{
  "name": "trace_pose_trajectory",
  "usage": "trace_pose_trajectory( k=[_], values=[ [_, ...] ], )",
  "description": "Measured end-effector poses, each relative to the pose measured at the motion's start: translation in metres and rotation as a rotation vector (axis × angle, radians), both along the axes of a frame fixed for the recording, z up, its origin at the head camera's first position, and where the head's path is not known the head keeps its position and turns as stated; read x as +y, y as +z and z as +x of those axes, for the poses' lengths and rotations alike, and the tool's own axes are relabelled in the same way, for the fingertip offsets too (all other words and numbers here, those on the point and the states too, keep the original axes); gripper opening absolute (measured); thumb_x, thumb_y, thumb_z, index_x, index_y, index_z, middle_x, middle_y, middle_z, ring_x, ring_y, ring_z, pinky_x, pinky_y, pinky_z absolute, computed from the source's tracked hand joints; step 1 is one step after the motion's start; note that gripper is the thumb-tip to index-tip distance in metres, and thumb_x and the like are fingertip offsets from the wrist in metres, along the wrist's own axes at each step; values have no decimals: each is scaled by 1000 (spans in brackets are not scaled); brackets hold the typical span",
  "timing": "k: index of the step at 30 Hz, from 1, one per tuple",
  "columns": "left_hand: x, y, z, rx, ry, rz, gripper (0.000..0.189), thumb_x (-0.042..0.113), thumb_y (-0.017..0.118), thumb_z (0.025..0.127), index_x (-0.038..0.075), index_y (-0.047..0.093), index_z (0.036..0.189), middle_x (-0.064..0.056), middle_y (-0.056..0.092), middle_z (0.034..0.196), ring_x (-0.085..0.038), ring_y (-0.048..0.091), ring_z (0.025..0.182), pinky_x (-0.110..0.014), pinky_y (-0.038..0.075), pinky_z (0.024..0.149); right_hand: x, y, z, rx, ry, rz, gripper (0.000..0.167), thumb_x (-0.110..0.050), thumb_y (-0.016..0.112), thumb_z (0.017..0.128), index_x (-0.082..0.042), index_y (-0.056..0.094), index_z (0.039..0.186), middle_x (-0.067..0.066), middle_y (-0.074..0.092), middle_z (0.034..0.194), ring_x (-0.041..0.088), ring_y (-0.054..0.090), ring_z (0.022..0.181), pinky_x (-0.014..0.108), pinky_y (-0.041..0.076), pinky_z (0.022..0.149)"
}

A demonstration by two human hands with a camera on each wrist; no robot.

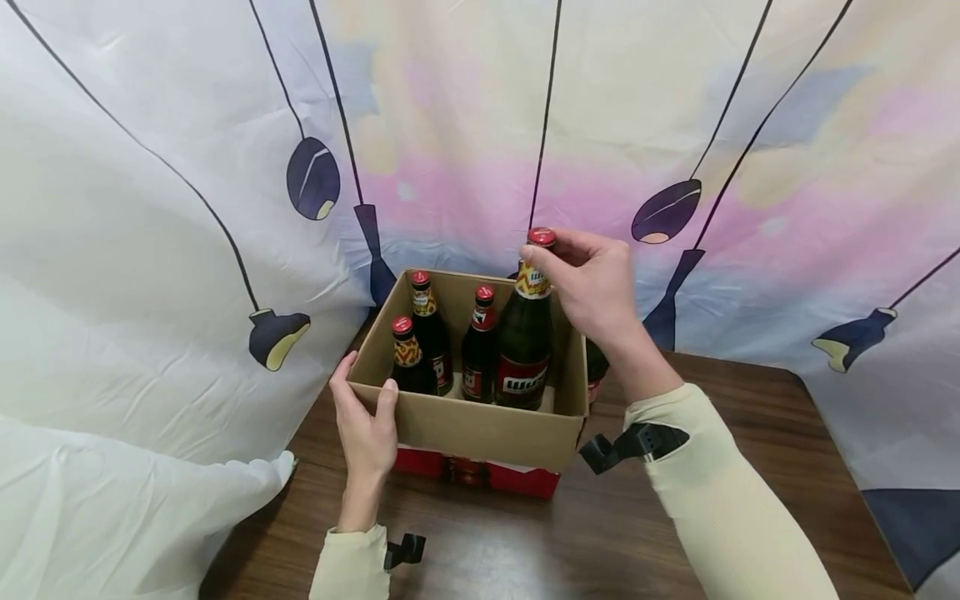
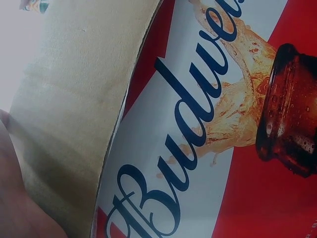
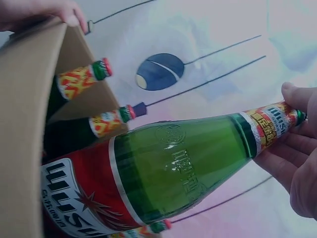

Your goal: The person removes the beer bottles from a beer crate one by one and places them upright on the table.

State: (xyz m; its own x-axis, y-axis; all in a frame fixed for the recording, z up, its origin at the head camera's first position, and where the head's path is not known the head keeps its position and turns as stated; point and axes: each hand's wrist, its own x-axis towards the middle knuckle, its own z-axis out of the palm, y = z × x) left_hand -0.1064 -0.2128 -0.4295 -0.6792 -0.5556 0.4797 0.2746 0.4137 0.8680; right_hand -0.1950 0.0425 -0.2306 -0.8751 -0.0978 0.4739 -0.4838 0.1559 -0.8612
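My right hand (image 1: 596, 287) pinches a large green beer bottle (image 1: 522, 342) by its neck, just under the red cap. The bottle stands upright with its lower part inside an open cardboard box (image 1: 480, 425), and its base reaches down behind the front wall. In the right wrist view its red and white label (image 3: 91, 183) shows half above the box edge. My left hand (image 1: 367, 433) grips the box at its front left corner, thumb over the rim. Inside are three smaller dark bottles with red caps: a front left one (image 1: 408, 358), a back left one (image 1: 429, 329) and a middle one (image 1: 480, 342).
Another dark bottle (image 1: 596, 367) stands outside the box, partly hidden by its right wall. The box is on a brown wooden table (image 1: 675, 517). A printed curtain (image 1: 465, 125) hangs close behind, and white cloth (image 1: 112, 508) drapes along the left side.
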Motion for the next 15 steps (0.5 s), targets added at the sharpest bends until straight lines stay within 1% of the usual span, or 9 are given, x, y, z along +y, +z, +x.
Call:
trace_pose_trajectory(
  k=[1,3,6,9,10,15],
  values=[
    [0,0,0,0,0,0,69,21,63,94,9,39,158,-21,50,150,-32,52,132,-42,36,106,3,3,-1,0,-12,6,30,-17,82,91,-1,80,117,16,79,104,5,71,83,20,58,75],
    [0,0,0,-2,2,0,69,21,62,94,9,39,158,-21,50,150,-31,52,132,-41,36,106,8,10,-2,0,-32,19,31,-19,83,92,-2,81,117,13,80,104,6,73,86,20,57,82],
    [0,-1,0,-1,4,1,68,21,62,94,10,39,158,-20,50,150,-31,52,132,-36,36,106,15,22,-2,-1,-71,42,31,-25,83,92,-6,82,116,6,81,102,8,73,89,21,56,85],
    [1,-1,-1,2,3,-2,68,21,62,94,10,40,158,-21,50,150,-31,52,131,-31,35,105,22,38,-1,11,-89,29,30,-27,83,91,-7,83,113,3,81,100,9,74,89,21,57,84],
    [1,-1,-1,3,2,-3,68,21,62,95,10,40,158,-21,50,150,-31,52,131,-29,35,105,24,44,0,13,-92,14,29,-26,83,91,-7,83,112,1,81,99,10,74,89,21,58,81],
    [1,0,-1,3,5,-3,68,21,61,95,8,39,158,-21,49,150,-31,52,131,-30,35,105,35,73,-2,42,-50,-104,25,-18,85,89,-3,83,108,1,80,96,14,75,89,21,61,77]
  ],
)
